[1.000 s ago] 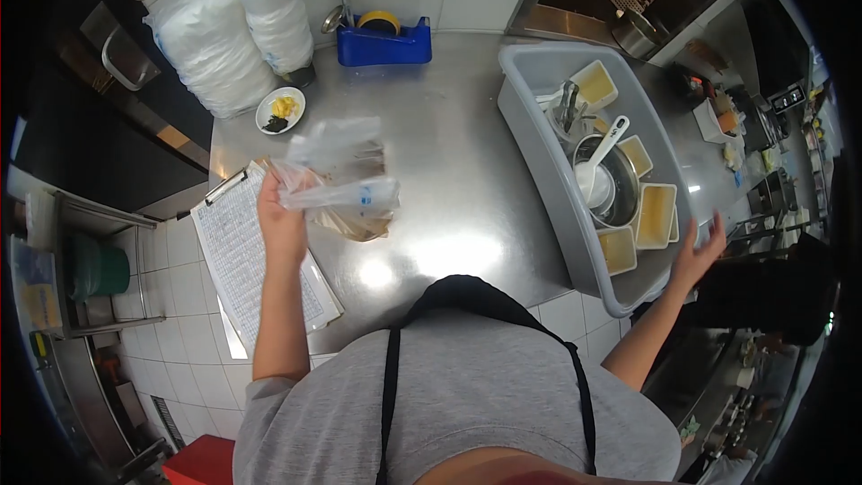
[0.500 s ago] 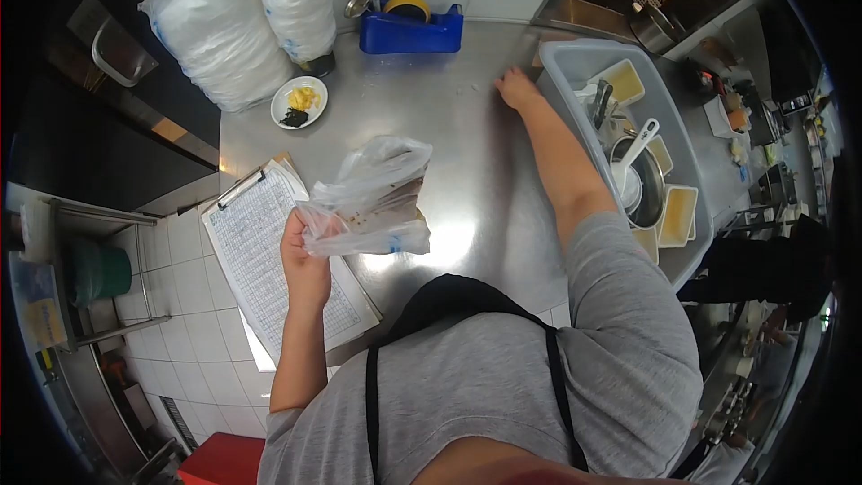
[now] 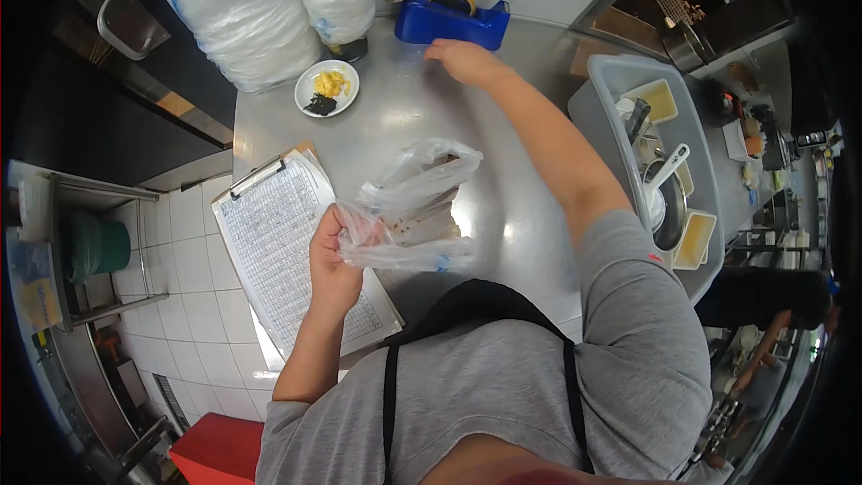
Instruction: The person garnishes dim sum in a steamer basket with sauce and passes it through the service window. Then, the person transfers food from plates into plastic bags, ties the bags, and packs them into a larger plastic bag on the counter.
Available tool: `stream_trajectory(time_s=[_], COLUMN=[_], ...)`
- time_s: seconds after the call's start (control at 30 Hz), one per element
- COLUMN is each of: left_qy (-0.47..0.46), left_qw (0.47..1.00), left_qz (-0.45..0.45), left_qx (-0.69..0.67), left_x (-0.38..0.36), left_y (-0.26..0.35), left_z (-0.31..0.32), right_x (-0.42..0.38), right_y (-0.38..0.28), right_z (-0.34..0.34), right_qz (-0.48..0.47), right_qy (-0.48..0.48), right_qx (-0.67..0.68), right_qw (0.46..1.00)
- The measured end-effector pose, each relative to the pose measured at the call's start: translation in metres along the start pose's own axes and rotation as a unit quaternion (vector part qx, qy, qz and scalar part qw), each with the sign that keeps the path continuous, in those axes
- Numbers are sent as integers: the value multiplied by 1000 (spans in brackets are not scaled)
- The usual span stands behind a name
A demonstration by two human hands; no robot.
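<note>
My left hand (image 3: 337,256) is closed on a thin clear plastic bag (image 3: 431,251). The bag's mouth gapes to the right, and small brown specks show inside it. At the far side of the steel table (image 3: 530,162), my right hand (image 3: 462,61) is low over the surface, just in front of the blue tape dispenser (image 3: 449,25). Its fingers are loosely bent, and nothing shows in them. Left of it stands a small white plate (image 3: 348,101) with yellow pieces (image 3: 331,83) and a dark shredded heap (image 3: 321,104).
A clipboard (image 3: 283,247) with gridded sheets lies under my left forearm. Plastic-wrapped packs (image 3: 238,18) stand at the back left. On the right a grey tub (image 3: 597,103) holds containers, a pan and a white-handled utensil (image 3: 669,166). Another person (image 3: 763,301) is at far right.
My right hand has swept left across the back of the table, from beside the tub to the tape dispenser. My left hand still holds the bag, whose mouth gapes a little wider.
</note>
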State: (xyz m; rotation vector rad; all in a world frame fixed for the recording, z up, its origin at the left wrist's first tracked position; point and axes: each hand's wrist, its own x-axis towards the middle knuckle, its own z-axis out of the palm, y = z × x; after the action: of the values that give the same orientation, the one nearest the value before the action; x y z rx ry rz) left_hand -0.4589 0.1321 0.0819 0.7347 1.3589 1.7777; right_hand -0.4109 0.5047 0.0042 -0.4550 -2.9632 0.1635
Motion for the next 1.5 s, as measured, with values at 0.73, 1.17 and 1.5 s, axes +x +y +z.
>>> stream_trajectory(time_s=[0.73,1.17,1.5], left_qy=[-24,-97,-297], left_qw=[1000,992,952], left_qz=[-19,76,32], left_qx=[-1,2,65], left_x=[1,42,45], left_y=[2,10,10], left_z=[-1,67,65], right_x=[-260,-470,-326], right_y=[-64,-205,-131], right_z=[-24,-81,-123], right_qz=[205,417,282], right_qy=[-25,-119,94], right_qx=[61,148,457], right_qw=[976,889,838])
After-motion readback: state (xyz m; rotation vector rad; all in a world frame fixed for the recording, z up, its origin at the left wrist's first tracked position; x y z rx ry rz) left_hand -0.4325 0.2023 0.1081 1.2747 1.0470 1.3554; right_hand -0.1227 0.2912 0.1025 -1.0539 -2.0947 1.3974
